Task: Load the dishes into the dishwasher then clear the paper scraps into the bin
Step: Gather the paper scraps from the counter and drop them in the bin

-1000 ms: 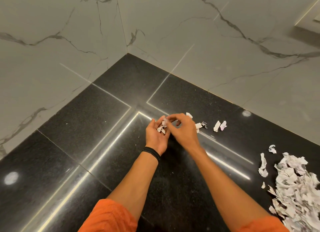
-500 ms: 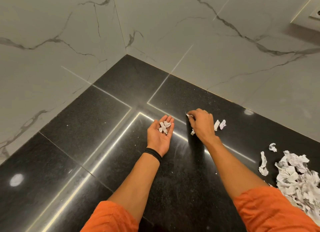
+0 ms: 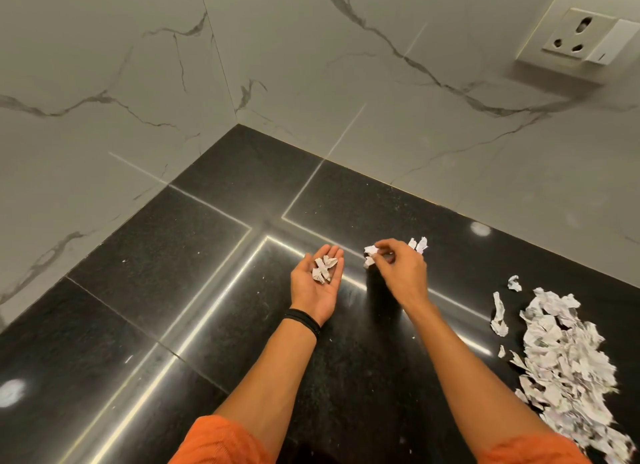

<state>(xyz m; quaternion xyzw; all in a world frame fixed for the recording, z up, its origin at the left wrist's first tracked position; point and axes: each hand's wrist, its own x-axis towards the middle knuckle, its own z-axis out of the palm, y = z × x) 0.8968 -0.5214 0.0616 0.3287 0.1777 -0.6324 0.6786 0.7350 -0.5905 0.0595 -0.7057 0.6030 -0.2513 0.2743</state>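
Two bare hands out over a glossy black counter [image 3: 138, 308], in the corner of a grey marble-veined wall [image 3: 311, 65]. Holds the left hand [image 3: 317, 283] flat and palm up, fingers straight and close together, and cradles a few small crumpled paper scraps [image 3: 323, 269] loose in the hollow of the palm, no finger curled over them. Wears a black wristband [image 3: 301, 320] on that wrist. Turns the right hand [image 3: 401, 273] back up, just to the right of the left, fingers bent, and pinches a little clump of white scraps [image 3: 370, 254] between thumb and fingertips; cannot tell whether the clump touches the stone. Just beyond the right hand, two more pieces [image 3: 419, 245] on the counter, side by side. Well off to the right, a large heap of torn paper [image 3: 568, 359] on the counter's near right part, with a long strip [image 3: 498, 313] and a small crumpled bit [image 3: 515, 283] lying just to its left, apart from it. High on the wall at upper right, a white socket plate [image 3: 581, 36]. Orange sleeves [image 3: 221, 443] at the bottom edge.
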